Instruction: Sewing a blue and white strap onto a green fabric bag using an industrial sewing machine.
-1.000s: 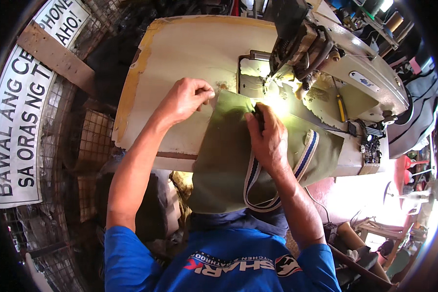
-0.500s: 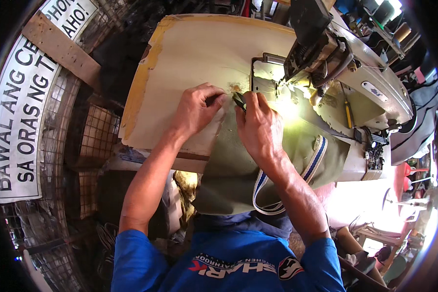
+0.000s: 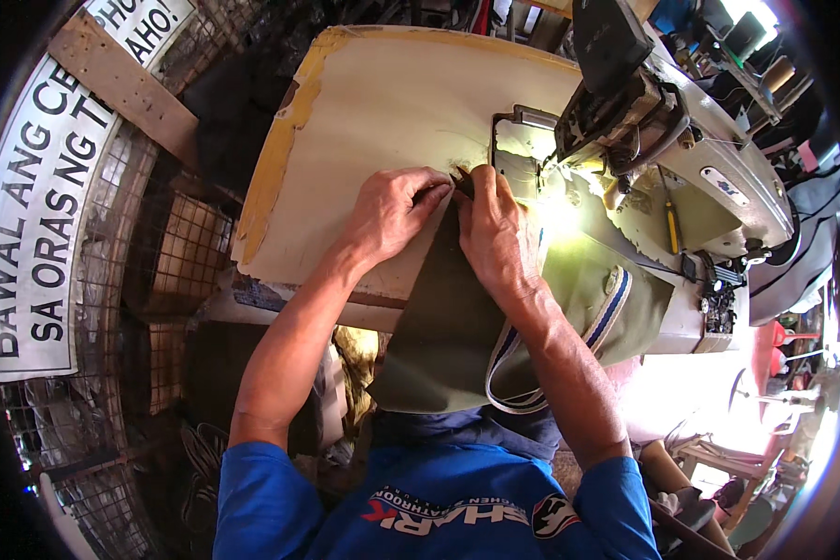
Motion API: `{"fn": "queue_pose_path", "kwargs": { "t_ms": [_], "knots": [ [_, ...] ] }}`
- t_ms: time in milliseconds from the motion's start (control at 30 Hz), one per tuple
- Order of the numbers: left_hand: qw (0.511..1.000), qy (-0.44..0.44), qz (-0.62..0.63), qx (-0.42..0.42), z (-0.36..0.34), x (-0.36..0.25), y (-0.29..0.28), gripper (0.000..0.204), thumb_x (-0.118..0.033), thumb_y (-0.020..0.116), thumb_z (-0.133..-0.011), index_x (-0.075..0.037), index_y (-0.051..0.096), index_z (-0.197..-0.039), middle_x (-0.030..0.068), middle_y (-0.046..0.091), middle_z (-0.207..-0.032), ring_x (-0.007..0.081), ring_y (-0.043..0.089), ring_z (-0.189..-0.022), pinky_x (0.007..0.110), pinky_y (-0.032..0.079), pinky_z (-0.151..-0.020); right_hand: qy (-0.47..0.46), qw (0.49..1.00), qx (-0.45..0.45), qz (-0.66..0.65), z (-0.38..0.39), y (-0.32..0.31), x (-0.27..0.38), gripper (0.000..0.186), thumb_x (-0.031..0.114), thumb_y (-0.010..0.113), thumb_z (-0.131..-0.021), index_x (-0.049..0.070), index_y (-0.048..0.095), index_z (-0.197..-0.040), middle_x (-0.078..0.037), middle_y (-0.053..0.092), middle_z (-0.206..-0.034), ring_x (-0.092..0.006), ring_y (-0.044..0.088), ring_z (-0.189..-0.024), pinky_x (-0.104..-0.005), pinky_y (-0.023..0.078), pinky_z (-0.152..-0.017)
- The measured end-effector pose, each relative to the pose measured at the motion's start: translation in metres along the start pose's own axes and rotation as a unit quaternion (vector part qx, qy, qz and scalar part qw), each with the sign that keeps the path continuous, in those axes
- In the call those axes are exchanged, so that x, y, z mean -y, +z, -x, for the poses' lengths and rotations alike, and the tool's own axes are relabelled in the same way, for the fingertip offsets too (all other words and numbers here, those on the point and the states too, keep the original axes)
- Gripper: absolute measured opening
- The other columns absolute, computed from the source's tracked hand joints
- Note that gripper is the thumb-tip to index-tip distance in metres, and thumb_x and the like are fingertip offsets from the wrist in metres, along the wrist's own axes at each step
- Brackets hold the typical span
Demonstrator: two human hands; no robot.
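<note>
Head view: olive-green fabric (image 3: 439, 345) drapes over the cream tabletop's (image 3: 373, 112) near edge, which seemingly supports its upper end. The left hand (image 3: 397, 213) pinches its fingertips together, any contents too small to tell; beside it, the right hand (image 3: 497, 233) grips a small, dark, pointed tool (image 3: 462, 183), mostly hidden.

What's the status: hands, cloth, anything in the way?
Right hand gripping small dark tool by top end of green cloth. Left hand pinched beside it, contents unclear. Cloth draped over table edge. Striped strap on cloth, clear of tool.
</note>
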State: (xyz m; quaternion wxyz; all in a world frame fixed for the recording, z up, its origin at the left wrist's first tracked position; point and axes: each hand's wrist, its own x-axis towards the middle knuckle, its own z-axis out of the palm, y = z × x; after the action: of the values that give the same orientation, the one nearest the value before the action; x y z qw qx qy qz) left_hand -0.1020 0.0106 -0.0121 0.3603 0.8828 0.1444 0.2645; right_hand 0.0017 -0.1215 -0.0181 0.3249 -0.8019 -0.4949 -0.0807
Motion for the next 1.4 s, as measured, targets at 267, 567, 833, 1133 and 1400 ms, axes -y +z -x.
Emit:
{"fn": "queue_pose_path", "kwargs": {
  "t_ms": [267, 567, 833, 1133, 1400],
  "knots": [
    [1.0, -0.003, -0.001, -0.003, 0.001, -0.001, -0.001, 0.015, -0.009, 0.066, -0.091, 0.0, 0.069, -0.102, 0.013, 0.072, -0.09, 0.0198, 0.069, -0.08, 0.031, 0.053, -0.073, 0.028, 0.998, 0.051, -0.019, -0.006, -0.008, -0.001, 0.025, 0.005, 0.058, -0.088, 0.003, 0.046, -0.11, -0.022, 0.062, -0.092, -0.0446, 0.064, -0.075, -0.0508, 0.052, -0.062],
    [0.999, 0.031, 0.034, 0.014, 0.005, -0.005, -0.004, 0.014, -0.012, 0.066, -0.091, -0.002, 0.069, -0.101, 0.0131, 0.071, -0.087, 0.0239, 0.069, -0.078, 0.033, 0.053, -0.073, 0.009, 0.994, 0.001, -0.106, -0.002, -0.026, -0.004, 0.025, 0.017, 0.062, -0.093, 0.002, 0.045, -0.103, -0.024, 0.063, -0.091, -0.0453, 0.064, -0.078, -0.0515, 0.051, -0.063],
    [0.996, -0.002, 0.079, 0.036, 0.006, -0.006, -0.006, 0.014, -0.009, 0.065, -0.09, 0.0, 0.07, -0.099, 0.0131, 0.072, -0.087, 0.0182, 0.069, -0.079, 0.032, 0.053, -0.073, 0.02, 0.996, 0.007, -0.085, 0.0, -0.016, -0.003, 0.027, 0.014, 0.066, -0.09, 0.003, 0.046, -0.104, -0.021, 0.065, -0.09, -0.0416, 0.065, -0.079, -0.0491, 0.051, -0.064],
    [0.997, 0.013, 0.073, 0.034, 0.006, -0.005, -0.006, 0.013, -0.009, 0.065, -0.089, 0.0, 0.069, -0.096, 0.0106, 0.069, -0.078, 0.0142, 0.063, -0.068, 0.03, 0.05, -0.064, 0.025, 0.995, 0.037, -0.091, -0.006, -0.015, 0.003, 0.021, 0.013, 0.061, -0.093, 0.004, 0.047, -0.106, -0.024, 0.065, -0.087, -0.0439, 0.064, -0.073, -0.0505, 0.05, -0.06],
    [0.809, 0.061, 0.418, 0.408, 0.052, -0.04, -0.049, 0.029, -0.03, 0.073, -0.09, -0.002, 0.073, -0.095, 0.0039, 0.068, -0.081, 0.0171, 0.063, -0.08, 0.032, 0.049, -0.072, 0.093, 0.993, -0.076, -0.018, 0.052, -0.106, -0.053, 0.027, 0.019, 0.073, -0.086, 0.005, 0.056, -0.102, -0.013, 0.064, -0.078, -0.0316, 0.064, -0.064, -0.0415, 0.052, -0.059]
  ]
}}
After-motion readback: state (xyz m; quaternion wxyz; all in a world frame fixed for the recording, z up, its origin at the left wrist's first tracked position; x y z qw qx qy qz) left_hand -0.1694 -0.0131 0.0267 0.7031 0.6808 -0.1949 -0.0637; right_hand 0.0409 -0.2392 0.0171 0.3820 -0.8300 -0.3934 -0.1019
